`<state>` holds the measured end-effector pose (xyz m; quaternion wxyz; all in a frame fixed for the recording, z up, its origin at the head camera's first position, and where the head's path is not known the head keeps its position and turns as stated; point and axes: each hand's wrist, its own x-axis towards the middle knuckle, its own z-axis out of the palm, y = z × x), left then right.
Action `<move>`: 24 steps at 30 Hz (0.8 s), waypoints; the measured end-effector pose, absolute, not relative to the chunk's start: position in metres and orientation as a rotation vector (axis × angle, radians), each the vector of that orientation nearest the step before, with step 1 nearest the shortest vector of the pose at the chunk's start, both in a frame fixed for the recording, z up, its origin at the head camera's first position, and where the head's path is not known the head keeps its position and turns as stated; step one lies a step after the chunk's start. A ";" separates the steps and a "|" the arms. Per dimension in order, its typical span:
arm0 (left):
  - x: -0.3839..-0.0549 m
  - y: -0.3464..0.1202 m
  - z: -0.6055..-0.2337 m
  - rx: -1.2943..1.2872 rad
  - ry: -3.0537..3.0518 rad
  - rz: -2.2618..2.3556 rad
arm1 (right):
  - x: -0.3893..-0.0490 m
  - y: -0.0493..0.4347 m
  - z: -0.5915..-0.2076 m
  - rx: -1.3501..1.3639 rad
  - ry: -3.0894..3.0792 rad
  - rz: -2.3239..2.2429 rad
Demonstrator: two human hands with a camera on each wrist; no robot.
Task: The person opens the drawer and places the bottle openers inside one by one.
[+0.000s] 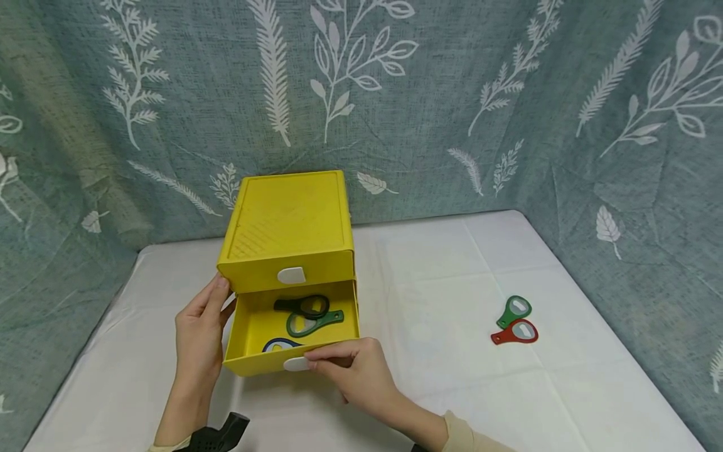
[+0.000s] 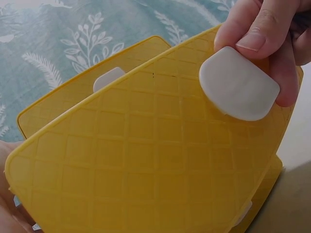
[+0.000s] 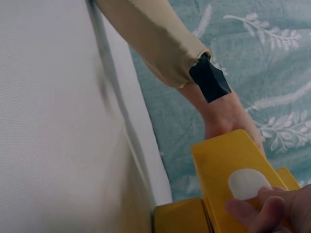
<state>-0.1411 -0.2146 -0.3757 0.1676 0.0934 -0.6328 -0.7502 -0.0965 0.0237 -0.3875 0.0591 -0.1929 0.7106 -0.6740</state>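
Note:
A yellow drawer box [image 1: 288, 213] stands on the white-covered table. One of its drawers [image 1: 248, 333] is pulled out below the top drawer [image 1: 327, 269], which is closed. My right hand [image 1: 361, 370] pinches the white handle [image 2: 238, 85] of the pulled-out drawer between thumb and fingers. Along the box's left side rests my left hand [image 1: 200, 329], fingertips at the lower corner of the top drawer; part of it is hidden behind the drawer. Inside lie a black bottle opener [image 1: 288, 305], a green bottle opener [image 1: 326, 319] and a blue-rimmed one [image 1: 277, 342], partly covered by the drawer front.
To the right on the white cloth [image 1: 429, 376], a second green bottle opener [image 1: 503, 321] lies against a red bottle opener [image 1: 501, 338]. A leaf-patterned curtain [image 1: 395, 163] closes off the back and sides of the table.

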 end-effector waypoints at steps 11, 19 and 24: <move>-0.142 -0.216 -0.376 0.257 -1.803 -2.146 | -0.105 0.020 -0.409 -0.589 2.175 -2.062; -0.141 -0.216 -0.377 0.258 -1.811 -2.145 | -0.107 0.018 -0.411 -0.585 2.157 -2.092; -0.141 -0.215 -0.377 0.265 -1.810 -2.141 | -0.109 0.018 -0.412 -0.582 2.155 -2.100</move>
